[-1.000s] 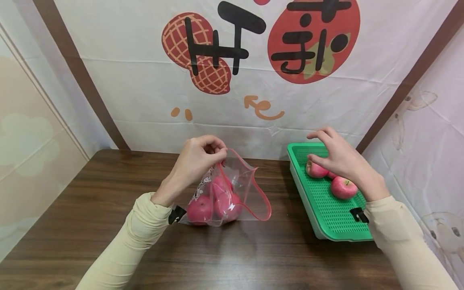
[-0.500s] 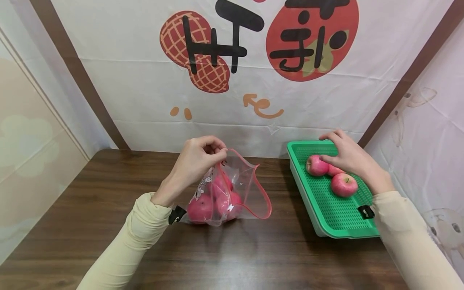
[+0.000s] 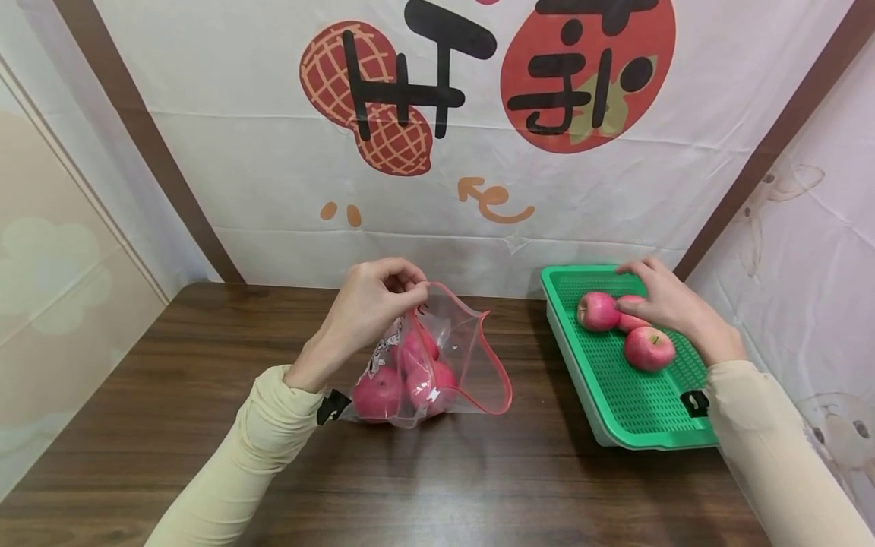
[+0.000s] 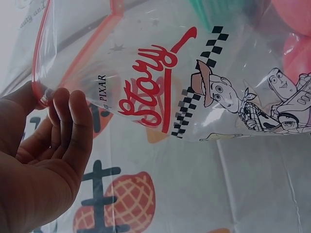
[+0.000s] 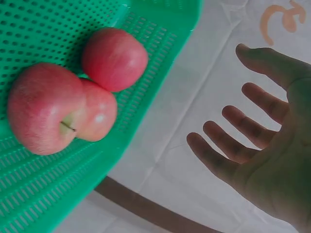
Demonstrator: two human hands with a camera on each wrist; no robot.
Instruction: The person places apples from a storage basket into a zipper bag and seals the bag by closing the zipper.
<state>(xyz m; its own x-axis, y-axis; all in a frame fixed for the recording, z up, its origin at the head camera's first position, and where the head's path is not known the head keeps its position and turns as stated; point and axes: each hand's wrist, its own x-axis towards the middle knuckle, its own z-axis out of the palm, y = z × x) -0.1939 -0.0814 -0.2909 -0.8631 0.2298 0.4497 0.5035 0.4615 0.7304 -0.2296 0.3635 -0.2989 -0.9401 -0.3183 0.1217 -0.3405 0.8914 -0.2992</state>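
My left hand (image 3: 369,304) pinches the red-edged mouth of a clear zip bag (image 3: 472,372) between thumb and fingers. Inside the bag several red apples (image 3: 377,393) rest at the bottom, seen through the plastic. In the left wrist view, cartoon figures and red lettering (image 4: 150,87) show on the bag (image 4: 194,97). My right hand (image 3: 673,308) hovers over the back right of a green basket (image 3: 601,410), fingers spread and holding nothing. Three apples (image 5: 46,109) sit together in the basket, one partly hidden behind the others; the right wrist view shows the fingers apart from them.
The basket has a white outer tub (image 3: 577,387) and stands on the right side of the brown wooden table (image 3: 205,395). A printed cloth (image 3: 273,190) hangs behind the table's back edge, with more cloth at both sides.
My right hand has moved to the right and slightly down over the basket, uncovering more of the apples. My left hand keeps its pinch on the bag, nearly unmoved.
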